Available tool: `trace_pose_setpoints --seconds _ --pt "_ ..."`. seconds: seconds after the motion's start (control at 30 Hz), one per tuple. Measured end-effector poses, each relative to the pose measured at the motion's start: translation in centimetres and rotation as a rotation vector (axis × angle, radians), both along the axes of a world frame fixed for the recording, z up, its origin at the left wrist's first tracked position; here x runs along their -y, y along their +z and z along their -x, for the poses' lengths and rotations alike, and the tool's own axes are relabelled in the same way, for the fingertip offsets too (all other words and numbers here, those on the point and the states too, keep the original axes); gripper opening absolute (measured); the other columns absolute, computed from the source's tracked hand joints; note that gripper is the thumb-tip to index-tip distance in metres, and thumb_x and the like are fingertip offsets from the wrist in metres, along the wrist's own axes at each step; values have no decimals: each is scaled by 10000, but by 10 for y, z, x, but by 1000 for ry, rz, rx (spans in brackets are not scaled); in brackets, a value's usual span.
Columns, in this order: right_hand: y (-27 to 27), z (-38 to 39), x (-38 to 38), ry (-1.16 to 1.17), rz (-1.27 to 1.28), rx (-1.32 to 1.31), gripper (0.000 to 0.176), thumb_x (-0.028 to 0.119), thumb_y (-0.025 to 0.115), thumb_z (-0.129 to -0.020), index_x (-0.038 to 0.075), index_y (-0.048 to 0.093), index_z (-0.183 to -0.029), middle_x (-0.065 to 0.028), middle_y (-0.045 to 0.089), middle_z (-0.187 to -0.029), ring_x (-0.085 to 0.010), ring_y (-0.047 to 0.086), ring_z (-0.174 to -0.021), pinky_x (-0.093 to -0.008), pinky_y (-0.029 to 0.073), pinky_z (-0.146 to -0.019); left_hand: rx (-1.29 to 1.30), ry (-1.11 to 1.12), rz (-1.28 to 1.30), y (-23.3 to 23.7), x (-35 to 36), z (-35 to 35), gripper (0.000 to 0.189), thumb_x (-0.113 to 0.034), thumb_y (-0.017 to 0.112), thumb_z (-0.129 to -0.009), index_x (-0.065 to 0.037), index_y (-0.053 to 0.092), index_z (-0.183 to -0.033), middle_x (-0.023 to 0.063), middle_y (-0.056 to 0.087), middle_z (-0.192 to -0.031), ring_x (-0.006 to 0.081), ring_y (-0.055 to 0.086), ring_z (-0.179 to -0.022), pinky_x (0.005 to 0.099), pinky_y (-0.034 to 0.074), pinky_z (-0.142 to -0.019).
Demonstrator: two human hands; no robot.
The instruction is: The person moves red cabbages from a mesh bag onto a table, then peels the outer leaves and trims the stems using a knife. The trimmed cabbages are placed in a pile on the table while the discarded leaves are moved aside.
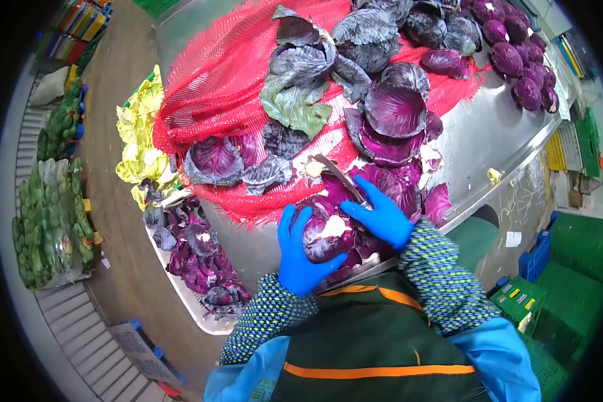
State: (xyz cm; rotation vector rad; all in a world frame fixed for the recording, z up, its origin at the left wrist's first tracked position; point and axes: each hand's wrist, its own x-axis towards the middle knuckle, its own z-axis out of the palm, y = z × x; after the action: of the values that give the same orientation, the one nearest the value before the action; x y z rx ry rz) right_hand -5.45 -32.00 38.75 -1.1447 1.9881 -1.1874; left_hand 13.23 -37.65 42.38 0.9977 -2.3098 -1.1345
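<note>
My left hand (pixel 298 251), in a blue glove, curls round the near side of a red cabbage (pixel 325 236) with a pale cut stem facing up. To its right, my right hand (pixel 380 213), also gloved in blue, has its fingers round a knife (pixel 340 175), whose blade points up and left over the loose leaves. Cut purple leaves (pixel 394 184) lie beside and under both hands. A small pale stem piece (pixel 313 168) rests by the blade tip. Cupped outer leaves (pixel 395 110) are piled beyond the right hand.
Red netting (pixel 214 87) spreads over the metal table (pixel 469 144). Whole red cabbages (pixel 516 57) are heaped at the back right. A white bin (pixel 204 321) of purple leaves stands at the left, near yellow-green leaves (pixel 141 134). Green crates (pixel 576 268) stand at the right.
</note>
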Motion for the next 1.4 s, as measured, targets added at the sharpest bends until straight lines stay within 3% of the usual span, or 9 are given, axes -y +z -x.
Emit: trace_pose_setpoints --seconds 0.07,0.17,0.37,0.53,0.77,0.97,1.03,1.3,1.4 --pt "5 15 5 -66 -200 431 383 298 618 -854 42 504 -1116 -38 549 -699 -156 530 -581 -331 450 -519 -12 -17 6 4 6 -5 1038 -247 857 -544 -40 263 -1369 202 263 -1396 349 279 -1296 454 263 -1064" --pt "10 25 12 -225 -327 897 153 206 619 -849 97 519 -808 13 482 -566 -85 425 -437 -237 342 -386 -407 114 -828 30 12 -23 1111 -235 877 -539 -10 195 -1386 164 329 -1374 287 330 -1285 439 272 -1074" --pt "113 20 -1 15 -210 1150 429 278 599 -879 50 438 -1204 -67 584 -916 -92 551 -563 -225 451 -480 -286 8 308 69 15 -3 1090 -196 877 -505 -157 241 -1390 258 203 -1417 415 271 -1300 522 311 -1028" --pt "122 -9 -13 -107 49 658 269 123 630 -840 19 576 -1082 -29 600 -849 -92 570 -712 -240 488 -680 -264 99 443 79 15 10 1074 -169 874 -508 -196 246 -1379 262 168 -1425 441 288 -1277 552 325 -1006" --pt "139 13 -4 -92 -159 1029 230 202 628 -840 49 536 -985 -21 576 -798 -62 541 -576 -205 432 -460 -473 231 -176 76 5 5 1105 -87 845 -543 -90 152 -1403 218 171 -1439 315 281 -1310 427 297 -1061" --pt "146 12 2 107 -308 921 265 241 650 -833 37 530 -952 -36 559 -753 -94 541 -567 -215 425 -433 -334 104 354 74 7 -3 1151 -120 844 -523 -31 126 -1419 160 159 -1470 282 254 -1323 436 223 -1094" --pt "140 11 -2 45 -293 1029 187 185 631 -847 35 537 -909 -44 565 -734 -106 542 -540 -214 429 -438 -321 170 172 77 6 -5 1056 -144 864 -521 -179 236 -1369 232 151 -1441 402 266 -1302 513 299 -1039" --pt "133 25 -10 -24 -180 1041 238 231 639 -831 29 535 -903 -44 542 -675 -99 503 -501 -236 412 -446 -787 561 -547 61 -4 2 1116 -102 829 -560 -30 127 -1425 162 321 -1361 279 379 -1225 390 337 -1026" --pt "136 -4 6 122 -248 631 387 372 703 -776 50 526 -897 -35 533 -692 -87 498 -523 -250 413 -457 -474 300 -98 61 1 -6 1106 -72 813 -550 -12 132 -1420 168 302 -1380 292 370 -1243 415 338 -1032"
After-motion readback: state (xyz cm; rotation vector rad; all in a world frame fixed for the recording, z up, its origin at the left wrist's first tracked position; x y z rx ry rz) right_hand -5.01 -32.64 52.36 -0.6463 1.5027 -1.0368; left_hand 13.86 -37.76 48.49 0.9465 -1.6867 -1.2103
